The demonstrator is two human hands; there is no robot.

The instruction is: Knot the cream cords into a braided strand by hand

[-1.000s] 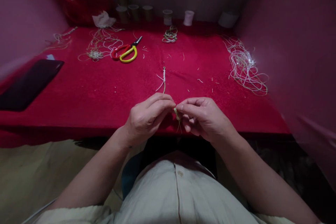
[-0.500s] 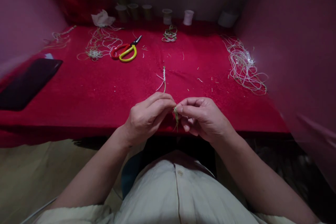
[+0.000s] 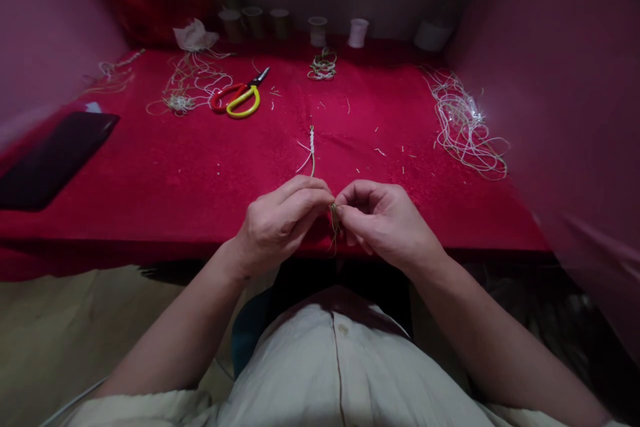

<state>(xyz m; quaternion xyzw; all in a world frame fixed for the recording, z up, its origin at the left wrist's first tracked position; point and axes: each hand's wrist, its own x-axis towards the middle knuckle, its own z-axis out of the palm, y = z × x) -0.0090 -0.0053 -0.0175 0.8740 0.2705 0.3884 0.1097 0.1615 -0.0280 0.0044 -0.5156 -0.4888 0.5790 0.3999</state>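
Note:
Near the table's front edge, a small bundle of green cord hangs down between my two hands. My left hand pinches the top of this bundle, fingers closed. From the right, my right hand has its thumb and index finger closed on the same cord; its other fingers are curled and partly hidden. Just beyond my left hand lies a white and green knotted cord, stretched away from me on the cloth. Its near end runs in behind my left fingers, where I lose sight of it.
Red-and-yellow-handled scissors lie left of centre on the red cloth. Tangled cords sit at the right, with another tangle at the left. Spools line the back. A dark flat object rests far left.
My right hand has shifted slightly, its thumb and index finger bending more against the cord bundle. The hanging strands have swung a little. My left hand stays almost where it was.

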